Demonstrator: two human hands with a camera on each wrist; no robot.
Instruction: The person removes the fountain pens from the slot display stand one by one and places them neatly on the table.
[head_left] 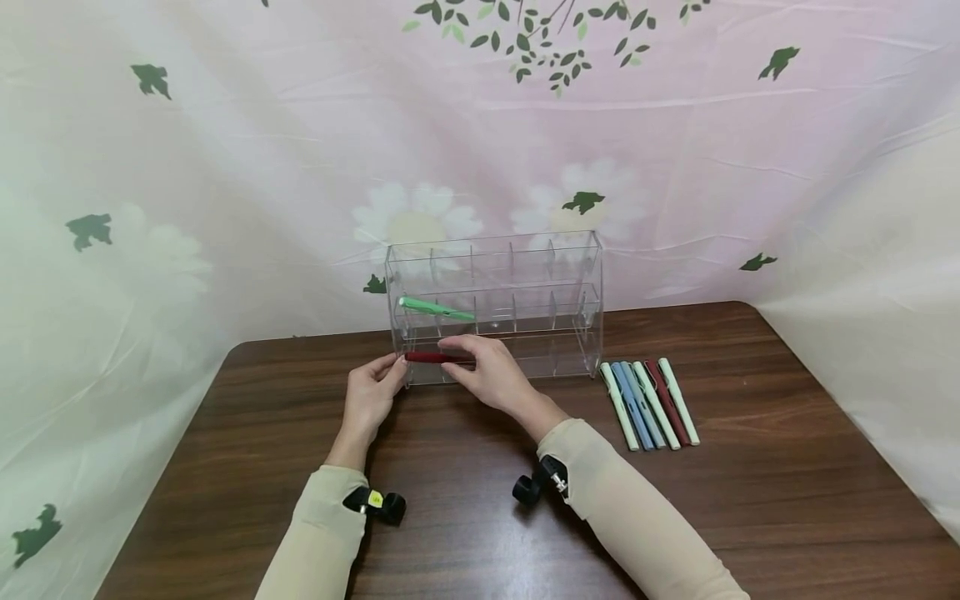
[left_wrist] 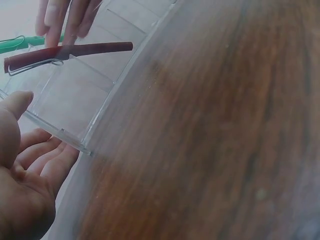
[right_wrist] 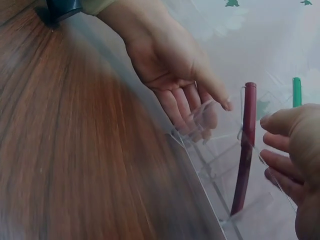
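Dark red pen (head_left: 437, 357) is lying sideways across the lowest tier of a clear acrylic organizer (head_left: 525, 250), at that tier's left end, with its metal clip showing in the left wrist view. The right hand (head_left: 487, 375) is reaching over it from the near side, fingers curled lightly; its fingertips (left_wrist: 57, 30) are coming down onto the pen's barrel, though whether they are pinching it or only touching it is hard to tell. The left hand (head_left: 371, 396) is sitting just beside the organizer's left near corner, fingers relaxed and mostly straight, the fingertips brushing the clear wall and gripping nothing; the right wrist view is showing some of those fingers through the plastic. One tier up and a little farther back, a green pen (head_left: 437, 309) is resting at a slight tilt on the left half of the middle tier. The organizer itself is standing at the far middle of a dark brown wooden table (head_left: 750, 517), its three stepped tiers divided into small compartments. To its right, near the right end, a row of pens (head_left: 649, 404) is lying side by side on the wood, pale green, blue and dark red among them, touching or nearly so. Behind everything a pink cloth backdrop (head_left: 225, 167) printed with daisies and green leaves is hanging down to the table's far edge.
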